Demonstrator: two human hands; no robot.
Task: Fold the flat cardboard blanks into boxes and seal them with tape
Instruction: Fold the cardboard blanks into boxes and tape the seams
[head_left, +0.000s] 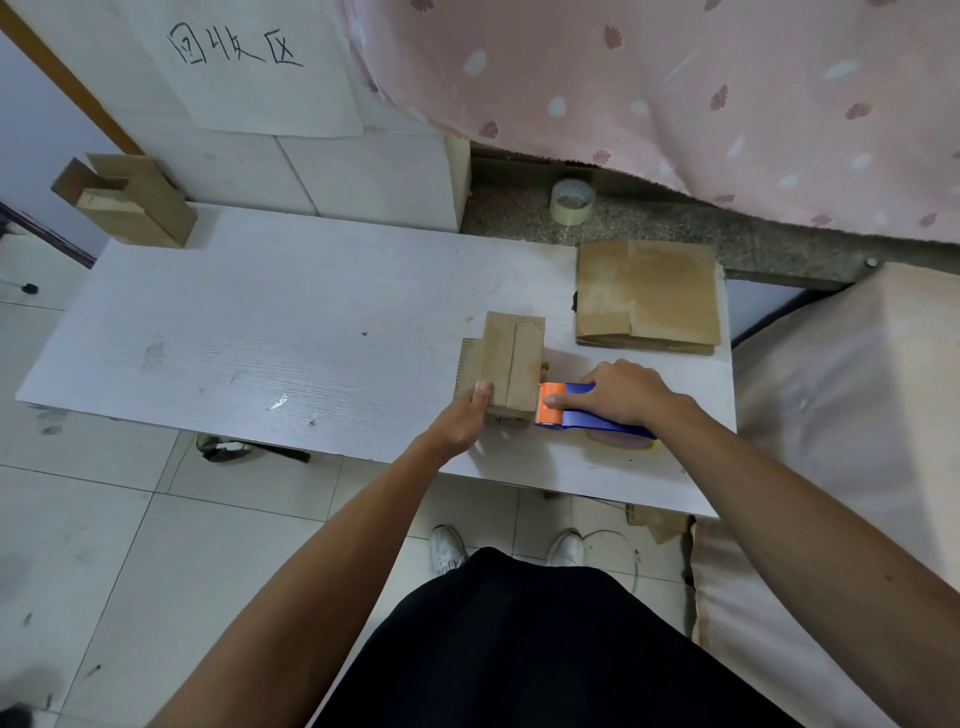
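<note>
1 brown cardboard box (513, 359), plastic tape dispenser (576, 415)

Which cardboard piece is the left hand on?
The small folded box beside the tape dispenser; the left hand holds its near corner. The flat stack and the far-left open box lie untouched.
</note>
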